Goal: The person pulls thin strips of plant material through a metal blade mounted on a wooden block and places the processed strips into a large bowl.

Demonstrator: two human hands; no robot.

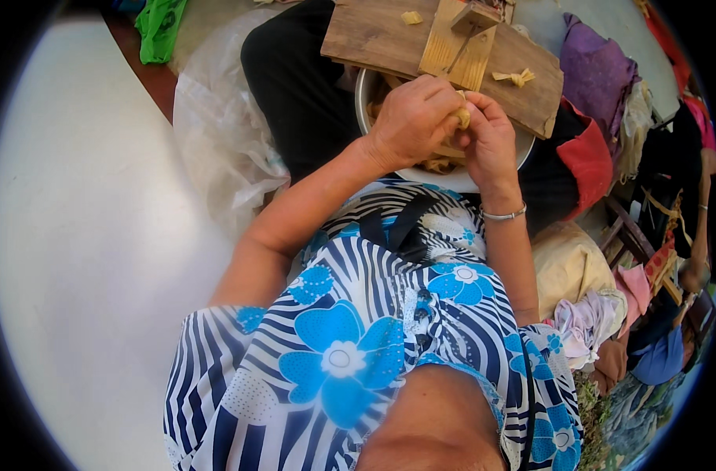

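Observation:
Both my hands meet over a basin, close to the near edge of a wooden board (379, 39). Between them is a small, folded pale yellow strip (462, 118). My left hand (419, 118) is closed, its fingers curled around one side of the strip. With thumb and fingers pressed together, my right hand (490, 135) grips the other side. A similar knotted strip (515, 77) lies on the board's right part, and a small yellow piece (411, 17) is on its left. Brownish strips (440, 165) show inside the white basin (462, 180), partly hidden by my hands.
A lighter plank (474, 69) crosses the board, bearing a wooden block (476, 16) and a thin metal rod. Clear plastic sheeting (224, 118) and a green bag (160, 30) are at left. Purple cloth (597, 71), red cloth (587, 161) and piled clothes (586, 322) crowd the right.

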